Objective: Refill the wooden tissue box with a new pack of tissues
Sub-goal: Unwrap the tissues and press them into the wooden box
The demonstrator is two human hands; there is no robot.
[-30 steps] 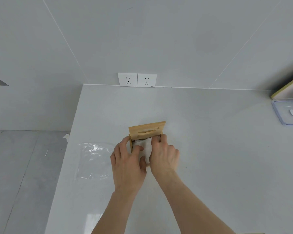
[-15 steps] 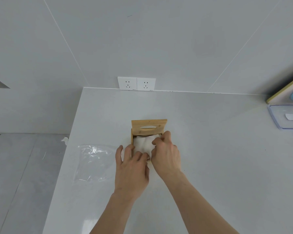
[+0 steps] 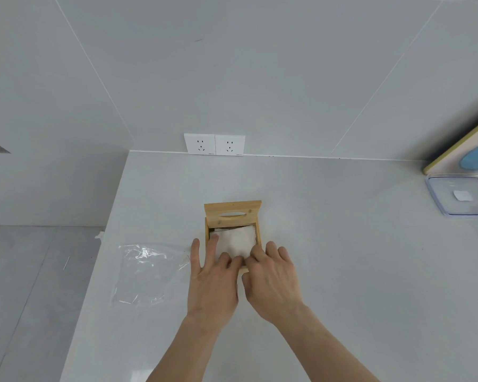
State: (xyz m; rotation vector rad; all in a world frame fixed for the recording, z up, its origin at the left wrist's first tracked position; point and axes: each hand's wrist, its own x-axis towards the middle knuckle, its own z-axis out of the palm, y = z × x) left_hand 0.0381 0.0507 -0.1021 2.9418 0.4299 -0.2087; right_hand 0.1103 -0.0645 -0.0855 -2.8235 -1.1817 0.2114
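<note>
Wooden tissue box [image 3: 233,216] mid-bench, lid [image 3: 232,211] up, tissues [image 3: 236,240] inside; left hand [image 3: 211,279] grip spread flat pressing them, right hand [image 3: 272,282] pinching near corner, risk: uneven push bunches sheets, lid won't close

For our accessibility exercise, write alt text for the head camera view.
Two bare hands, left hand and right hand, press white tissues into an open wooden tissue box on a pale grey counter; crumpled clear plastic wrapper lies left.
</note>
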